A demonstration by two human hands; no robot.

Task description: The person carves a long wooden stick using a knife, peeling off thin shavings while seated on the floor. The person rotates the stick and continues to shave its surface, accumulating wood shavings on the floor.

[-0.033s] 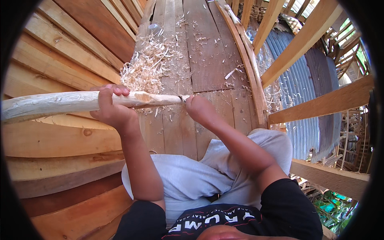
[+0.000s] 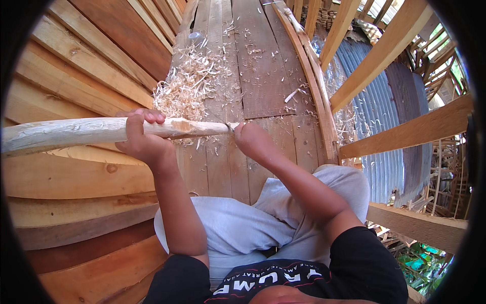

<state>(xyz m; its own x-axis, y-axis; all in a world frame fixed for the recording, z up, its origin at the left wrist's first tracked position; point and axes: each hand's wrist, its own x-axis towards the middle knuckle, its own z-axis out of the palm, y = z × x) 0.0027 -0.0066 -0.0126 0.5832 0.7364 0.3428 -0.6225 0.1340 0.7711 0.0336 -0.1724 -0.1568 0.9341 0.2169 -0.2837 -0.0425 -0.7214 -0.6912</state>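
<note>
A long, pale, peeled wooden pole runs in from the left rim and narrows toward the middle. My left hand is wrapped round it, thumb on the near side and fingertips over the far side. Right of that grip, a fresh cut patch shows on the wood. At the thin end, my right hand is closed in a fist. A short dark blade, apparently a knife, shows beside the fist and lies against the pole; its handle is hidden in my fingers.
Curled wood shavings lie heaped on the plank floor, with a small clear container beyond. Stacked boards line the left. A wooden railing stands right, with corrugated metal sheeting beyond it. My crossed legs are below.
Almost nothing differs. The pole and my left hand sit very slightly lower, and my right hand has hardly shifted.
</note>
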